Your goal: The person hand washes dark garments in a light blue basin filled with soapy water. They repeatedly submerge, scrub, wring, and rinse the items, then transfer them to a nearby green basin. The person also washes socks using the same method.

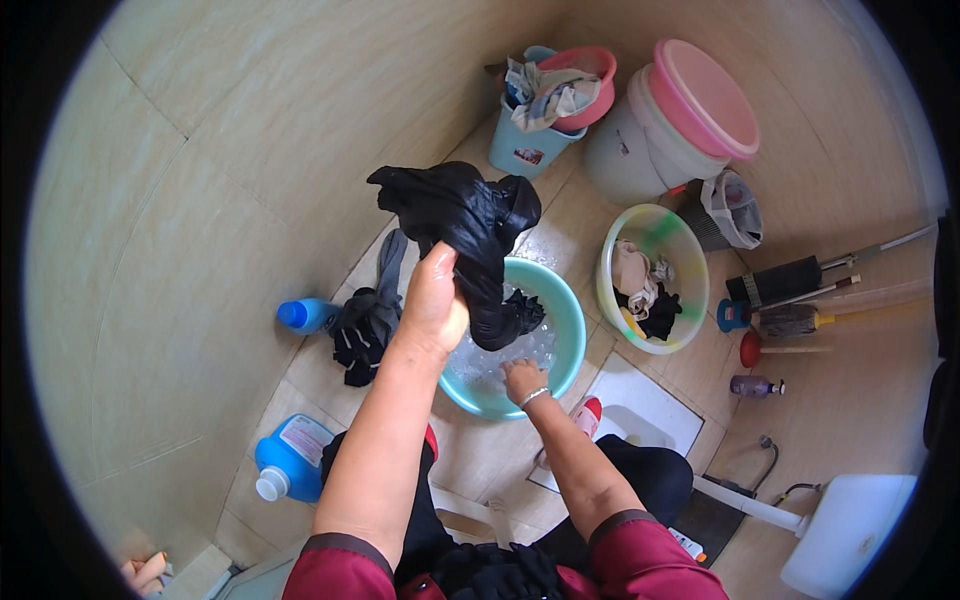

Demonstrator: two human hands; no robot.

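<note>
My left hand (pixel 437 300) is closed round a bunched black garment (pixel 455 210), lifted above a teal basin (pixel 572 330). The cloth looks wet and shiny; its lower end hangs down over the basin. Foamy water (pixel 478 366) fills the basin. My right hand (pixel 524 380), with a bracelet at the wrist, is over the basin's near side, close to the suds. Its fingers are loosely bent and apart, with nothing seen in them. Left of the basin, dark clothes (pixel 365 325) lie in a heap on the floor.
Two blue bottles (pixel 306 316) (pixel 290 458) stand at the left. To the right are a green-and-white basin (pixel 605 285) of clothes, a squat toilet (pixel 665 410) and a plunger (pixel 750 350). Behind stand a blue bin (pixel 520 150) and a large white bucket (pixel 625 150).
</note>
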